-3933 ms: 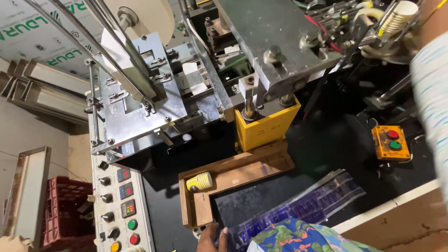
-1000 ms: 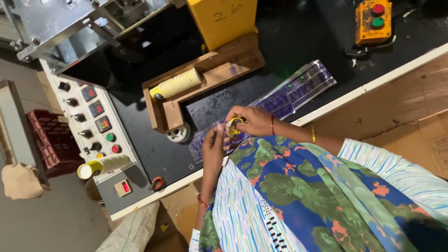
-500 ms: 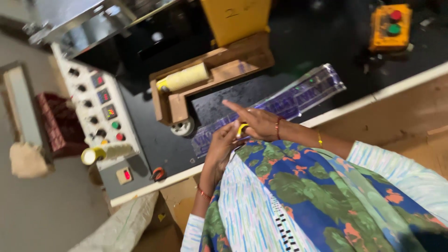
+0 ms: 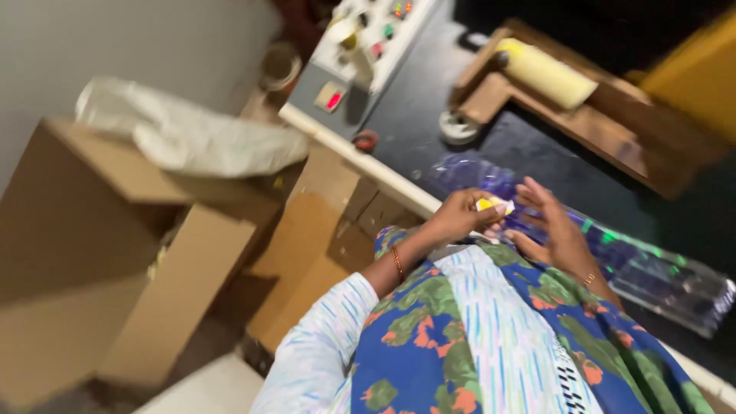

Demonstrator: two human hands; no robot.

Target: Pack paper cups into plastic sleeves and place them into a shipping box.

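My left hand [image 4: 458,218] pinches a small yellow and white piece [image 4: 491,204] between its fingertips, just above my chest. My right hand [image 4: 553,230] is beside it with fingers spread and holds nothing; its fingertips almost touch the piece. Both hands hover over the near end of a long clear plastic sleeve with blue print [image 4: 652,270], which lies on the black machine table [image 4: 414,115]. The view is blurred, so I cannot make out what the piece is.
A wooden tray [image 4: 590,126] holds a pale yellow roll-shaped stack [image 4: 546,73]. A grey control panel with coloured buttons [image 4: 366,46] stands at the table's end. Cardboard boxes [image 4: 115,253] and a white sack [image 4: 192,142] sit to the left. A yellow machine block [image 4: 694,69] is at the top right.
The view has swung left and down towards the boxes. My hands stay together before my chest; the right hand's fingers have spread next to the yellow piece.
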